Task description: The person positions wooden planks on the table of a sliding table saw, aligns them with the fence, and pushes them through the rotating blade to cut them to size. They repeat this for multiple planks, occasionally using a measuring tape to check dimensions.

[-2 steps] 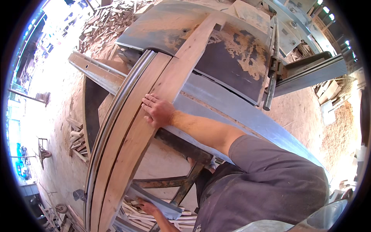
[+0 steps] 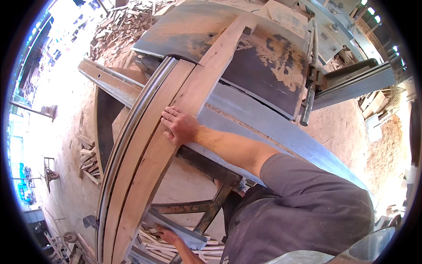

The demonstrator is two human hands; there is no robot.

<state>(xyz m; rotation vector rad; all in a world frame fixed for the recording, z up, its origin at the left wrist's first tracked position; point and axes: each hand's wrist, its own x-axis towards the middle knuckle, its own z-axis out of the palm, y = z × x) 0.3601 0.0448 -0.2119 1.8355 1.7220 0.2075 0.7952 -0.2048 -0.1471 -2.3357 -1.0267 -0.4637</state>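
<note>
Two long, light wooden boards lie side by side, a narrow dark gap between them. The left board (image 2: 149, 119) runs along a metal rail (image 2: 132, 103); the right board (image 2: 211, 66) reaches farther over the machine table. A thin dark blade-like edge (image 2: 198, 63) stands at the gap's far end. My right hand (image 2: 180, 125) rests palm down on the right board, its fingertips by the gap. Lower down, my left hand (image 2: 169, 236) is beside a grey metal strip (image 2: 180, 231), fingers stretched toward it; whether they touch it is unclear.
The sawdust-covered machine table (image 2: 263, 83) stretches ahead, with a metal bar (image 2: 310, 88) at its right. A dark metal frame (image 2: 211, 167) stands below the boards. Offcuts lie in a pile (image 2: 118, 31) at far left and a smaller stack (image 2: 90, 160) on the floor.
</note>
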